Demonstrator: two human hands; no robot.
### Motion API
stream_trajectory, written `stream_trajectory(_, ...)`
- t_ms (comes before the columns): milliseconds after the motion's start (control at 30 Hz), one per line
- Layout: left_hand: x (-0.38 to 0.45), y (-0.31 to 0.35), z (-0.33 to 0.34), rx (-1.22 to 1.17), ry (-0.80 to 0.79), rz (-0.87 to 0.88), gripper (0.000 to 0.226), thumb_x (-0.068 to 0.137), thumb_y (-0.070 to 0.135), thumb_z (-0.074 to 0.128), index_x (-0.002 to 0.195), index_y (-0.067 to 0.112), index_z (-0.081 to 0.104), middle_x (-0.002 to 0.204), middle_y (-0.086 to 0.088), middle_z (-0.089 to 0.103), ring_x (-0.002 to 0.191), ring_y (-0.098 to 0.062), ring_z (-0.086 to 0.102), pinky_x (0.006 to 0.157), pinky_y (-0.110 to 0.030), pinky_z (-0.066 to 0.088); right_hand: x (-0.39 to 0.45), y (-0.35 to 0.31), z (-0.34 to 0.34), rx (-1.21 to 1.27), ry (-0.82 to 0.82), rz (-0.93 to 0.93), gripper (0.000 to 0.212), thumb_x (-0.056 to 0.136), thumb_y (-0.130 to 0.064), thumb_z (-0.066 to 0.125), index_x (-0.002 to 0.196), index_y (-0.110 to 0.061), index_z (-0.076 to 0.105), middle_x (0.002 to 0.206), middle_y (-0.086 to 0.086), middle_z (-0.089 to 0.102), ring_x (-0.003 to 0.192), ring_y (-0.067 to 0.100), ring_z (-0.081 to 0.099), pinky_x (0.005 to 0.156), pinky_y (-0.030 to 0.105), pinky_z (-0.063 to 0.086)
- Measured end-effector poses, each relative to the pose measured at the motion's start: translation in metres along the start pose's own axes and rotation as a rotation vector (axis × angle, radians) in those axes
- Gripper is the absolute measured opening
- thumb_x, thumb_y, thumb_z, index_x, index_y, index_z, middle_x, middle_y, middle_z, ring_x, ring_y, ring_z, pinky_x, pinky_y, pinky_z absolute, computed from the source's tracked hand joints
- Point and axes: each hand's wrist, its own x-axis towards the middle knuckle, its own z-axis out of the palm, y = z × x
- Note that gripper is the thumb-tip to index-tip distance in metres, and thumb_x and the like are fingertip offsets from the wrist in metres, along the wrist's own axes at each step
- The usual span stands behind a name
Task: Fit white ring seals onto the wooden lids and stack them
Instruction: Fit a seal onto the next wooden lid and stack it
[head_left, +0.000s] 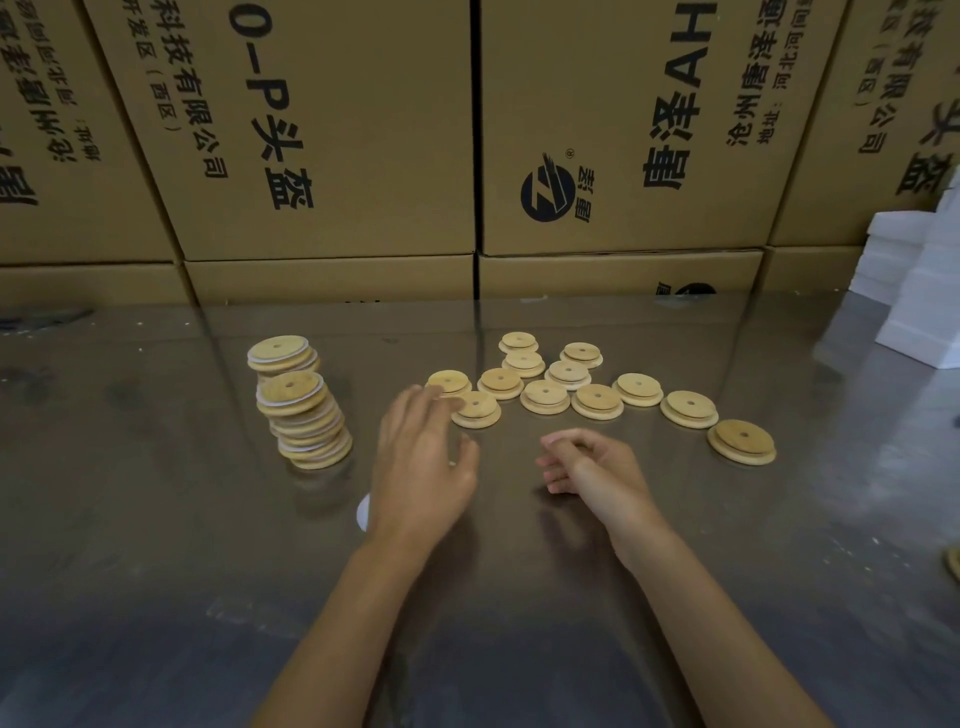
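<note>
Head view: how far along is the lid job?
Done: two stacks of sealed lids, a leaning front stack and a shorter one behind, white edges showing between the discs. In hand: left hand reaching toward the nearest loose lid; right hand loosely curled, apparently empty. Left: about a dozen loose lids across the table.

Your bare left hand (423, 467) reaches forward, palm down, fingers straight and loosely spread, thumb out to the right. Your bare right hand (592, 465) sits just right of it, tipped on edge, fingers loosely curled inward. Both forearms bare.
</note>
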Motion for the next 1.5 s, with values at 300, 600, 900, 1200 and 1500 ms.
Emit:
stream_trajectory(300, -0.017, 0.017, 0.026, -0.142, -0.417, 0.200, 0.028, 0.094, 0.017, 0.049, 0.118, 0.020, 0.062, 0.122, 0.010, 0.059, 0.121, -0.006, 0.043, 0.101, -0.024, 0.037, 0.014, 0.004, -0.018, -0.366, 0.247, -0.144, 0.015, 0.091, -0.011, 0.058, 0.088, -0.021, 0.068, 0.089, -0.003, 0.068, 0.100, 0.020, 0.064, 0.088, 0.028, 0.047)
stream_trajectory(600, -0.018, 0.017, 0.028, -0.199, -0.493, 0.146, 0.026, 0.098, 0.017, 0.047, 0.117, 0.024, 0.063, 0.122, 0.016, 0.058, 0.118, -0.001, 0.043, 0.094, -0.009, 0.028, 0.019, 0.004, -0.060, -0.948, 0.503, -0.101, 0.053, 0.092, -0.028, 0.060, 0.141, -0.012, 0.048, 0.161, 0.013, 0.025, 0.151, 0.033, 0.008, 0.120, 0.046, 0.013)
stream_trajectory(900, -0.019, 0.017, 0.031, -0.197, -0.481, 0.134, 0.026, 0.096, 0.014, 0.047, 0.113, 0.023, 0.064, 0.120, 0.016, 0.057, 0.115, -0.004, 0.044, 0.089, -0.012, 0.028, 0.023, 0.008, -0.055, -1.107, 0.412, -0.012, 0.045, 0.094, -0.035, 0.052, 0.128, -0.007, 0.050, 0.145, 0.009, 0.046, 0.145, 0.031, 0.020, 0.115, 0.049, 0.017)
stream_trajectory(1200, -0.018, 0.018, 0.030, -0.186, -0.483, 0.134, 0.024, 0.096, 0.014, 0.047, 0.112, 0.022, 0.064, 0.118, 0.013, 0.058, 0.112, -0.006, 0.046, 0.095, -0.022, 0.037, 0.018, 0.008, -0.028, -0.848, 0.227, -0.355, 0.032, 0.089, -0.016, 0.054, 0.120, -0.018, 0.062, 0.107, 0.001, 0.067, 0.115, 0.023, 0.052, 0.104, 0.038, 0.035)
stream_trajectory(1500, -0.018, 0.019, 0.029, -0.150, -0.430, 0.132, 0.023, 0.096, 0.019, 0.047, 0.115, 0.024, 0.061, 0.116, 0.013, 0.056, 0.110, -0.007, 0.047, 0.094, -0.027, 0.041, 0.025, 0.021, -0.022, -0.872, 0.112, -0.418, 0.033, 0.098, -0.034, 0.052, 0.130, -0.027, 0.058, 0.137, -0.005, 0.056, 0.135, 0.020, 0.039, 0.104, 0.041, 0.030)
